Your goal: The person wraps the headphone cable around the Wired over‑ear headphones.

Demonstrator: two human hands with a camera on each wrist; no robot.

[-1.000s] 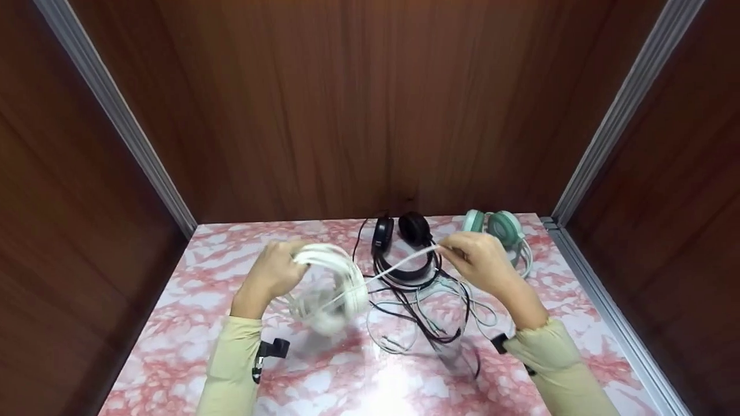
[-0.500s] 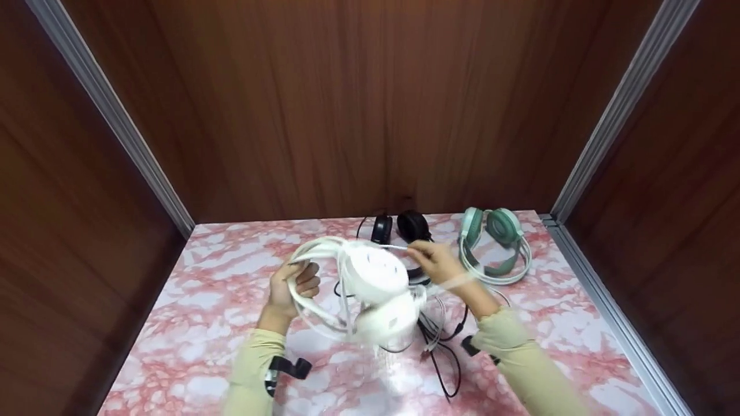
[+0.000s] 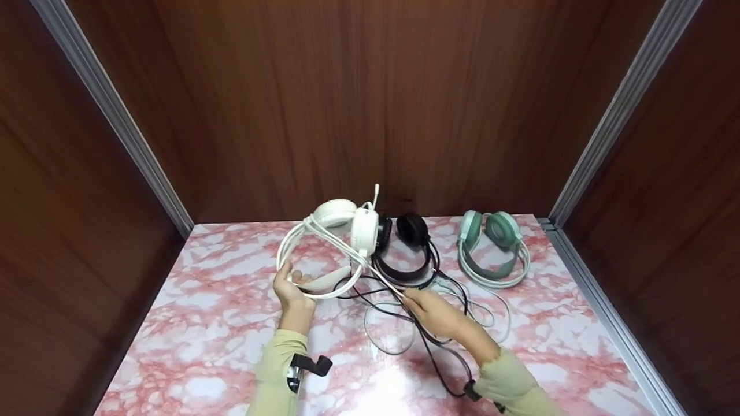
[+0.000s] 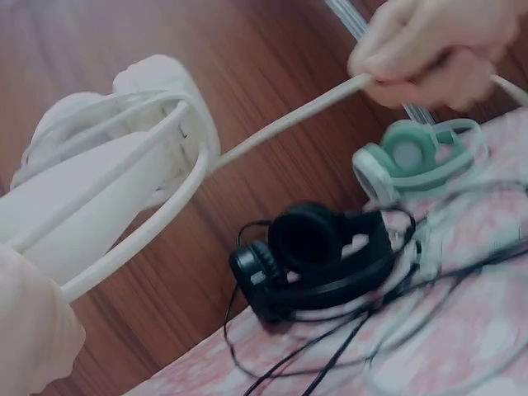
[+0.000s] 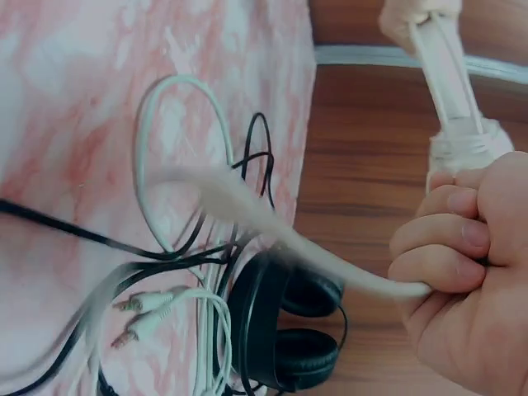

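Note:
My left hand grips the headband of a pair of white headphones, held up over the table with the ear cups pointing away and a thin microphone boom sticking up. White cable is wound around the headband and runs taut from an ear cup to my right hand. In the right wrist view the fingers of that hand curl round the cable, and its loose length hangs past them. Black headphones lie just behind and to the right of the white pair.
Green headphones with their white cable wound round the band lie at the back right. Black and pale cables tangle across the middle of the marbled table. Two pale plugs lie among them. Wooden panels enclose the back and sides.
The white headphones have turned over in my left hand, so their ear cups now point away and up. My right hand has come down and toward me, drawing the cable with it.

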